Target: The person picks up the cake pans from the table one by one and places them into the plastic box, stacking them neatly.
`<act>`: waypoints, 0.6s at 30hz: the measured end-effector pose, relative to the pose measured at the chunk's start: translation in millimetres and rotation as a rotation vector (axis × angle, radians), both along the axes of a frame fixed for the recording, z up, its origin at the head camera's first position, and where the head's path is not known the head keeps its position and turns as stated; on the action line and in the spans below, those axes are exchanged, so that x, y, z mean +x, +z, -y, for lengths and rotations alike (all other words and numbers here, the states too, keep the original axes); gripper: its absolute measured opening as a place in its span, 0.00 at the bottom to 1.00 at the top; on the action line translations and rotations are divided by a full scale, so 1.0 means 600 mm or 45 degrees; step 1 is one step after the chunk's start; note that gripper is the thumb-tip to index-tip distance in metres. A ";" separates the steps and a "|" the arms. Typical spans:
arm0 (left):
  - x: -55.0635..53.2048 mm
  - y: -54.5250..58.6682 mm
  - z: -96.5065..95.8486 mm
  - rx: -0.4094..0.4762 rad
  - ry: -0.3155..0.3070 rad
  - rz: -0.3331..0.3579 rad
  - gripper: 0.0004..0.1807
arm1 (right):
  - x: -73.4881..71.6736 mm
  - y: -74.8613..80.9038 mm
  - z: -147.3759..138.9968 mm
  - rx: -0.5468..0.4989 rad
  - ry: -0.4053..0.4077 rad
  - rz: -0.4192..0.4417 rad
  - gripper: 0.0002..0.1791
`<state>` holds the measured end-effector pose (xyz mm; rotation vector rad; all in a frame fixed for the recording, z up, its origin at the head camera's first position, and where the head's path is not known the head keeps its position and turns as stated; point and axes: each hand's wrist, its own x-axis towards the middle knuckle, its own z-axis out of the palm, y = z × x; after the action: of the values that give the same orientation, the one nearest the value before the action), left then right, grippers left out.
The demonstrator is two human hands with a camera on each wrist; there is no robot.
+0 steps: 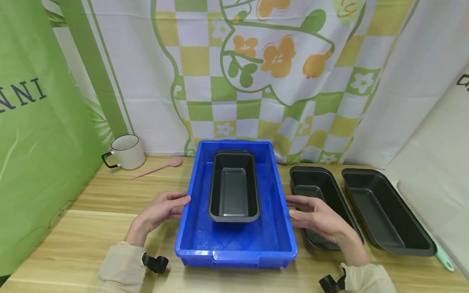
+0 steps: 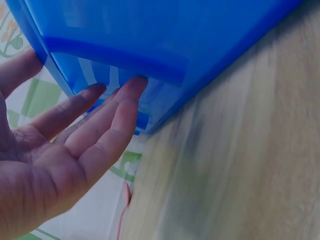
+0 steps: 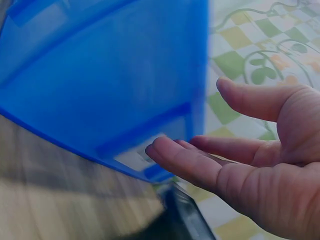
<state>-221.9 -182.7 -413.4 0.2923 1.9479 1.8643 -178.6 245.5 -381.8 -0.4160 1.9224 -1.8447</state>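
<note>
A blue plastic bin stands in the middle of the wooden table, its short side facing me. Inside it lies one dark loaf pan, toward the back. My left hand is at the bin's left side; in the left wrist view its slightly bent fingertips touch the blue wall. On the opposite side is my right hand, with fingers extended against the wall and the thumb apart in the right wrist view. Part of a second loaf pan is hidden behind that hand.
A third loaf pan sits farther right, with a mint-green handle sticking out beside it. At the back left are a white mug with a black handle and a pink spoon. A patterned cloth hangs behind the table.
</note>
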 end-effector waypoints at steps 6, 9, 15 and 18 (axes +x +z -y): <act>0.003 0.010 -0.003 -0.065 0.073 0.010 0.33 | 0.018 0.023 -0.056 0.047 -0.119 -0.129 0.32; 0.003 0.013 -0.002 -0.080 0.084 0.001 0.33 | 0.026 0.027 -0.092 -0.022 -0.211 -0.201 0.23; 0.004 0.014 0.002 -0.100 0.111 0.007 0.33 | 0.043 0.020 -0.173 -0.227 -0.319 -0.272 0.18; 0.004 0.014 0.001 -0.099 0.106 0.013 0.32 | 0.055 0.012 -0.218 -0.263 -0.343 -0.280 0.21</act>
<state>-219.5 -183.3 -405.0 0.1807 2.0485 1.8321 -145.3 376.5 -374.8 -0.4605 2.0184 -2.2673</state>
